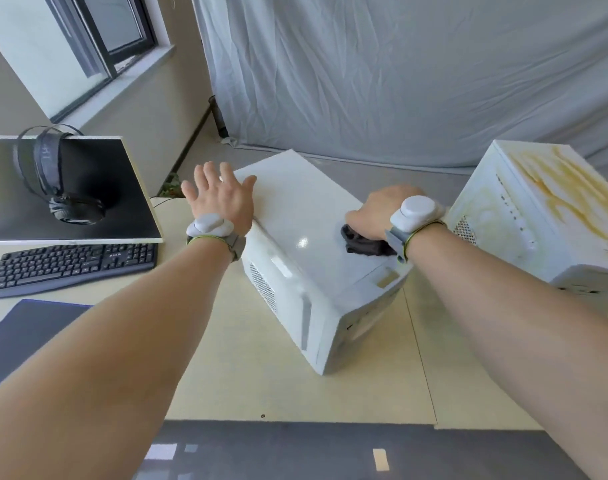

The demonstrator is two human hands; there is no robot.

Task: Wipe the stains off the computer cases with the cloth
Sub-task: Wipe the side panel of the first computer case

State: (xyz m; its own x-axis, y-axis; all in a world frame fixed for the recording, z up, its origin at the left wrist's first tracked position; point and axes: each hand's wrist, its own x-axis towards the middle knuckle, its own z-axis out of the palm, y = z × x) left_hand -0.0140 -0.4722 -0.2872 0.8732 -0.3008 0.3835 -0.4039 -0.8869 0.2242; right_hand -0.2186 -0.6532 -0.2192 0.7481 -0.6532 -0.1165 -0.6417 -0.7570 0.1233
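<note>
A white computer case (306, 237) lies on its side in the middle of the desk, its broad top panel looking clean and glossy. My right hand (375, 216) grips a dark cloth (363, 242) and presses it on the right part of that panel. With fingers spread and straight, my left hand (219, 199) sits at the case's far left edge. A second white case (538, 216) stands at the right, streaked with yellow-brown stains on its top and side.
A monitor (70, 192) leans at the left with headphones (56, 178) hung on it. In front of it lie a black keyboard (70, 268) and a dark mouse pad (29, 337). The desk's front edge (295, 419) runs below the cases. A grey curtain hangs behind.
</note>
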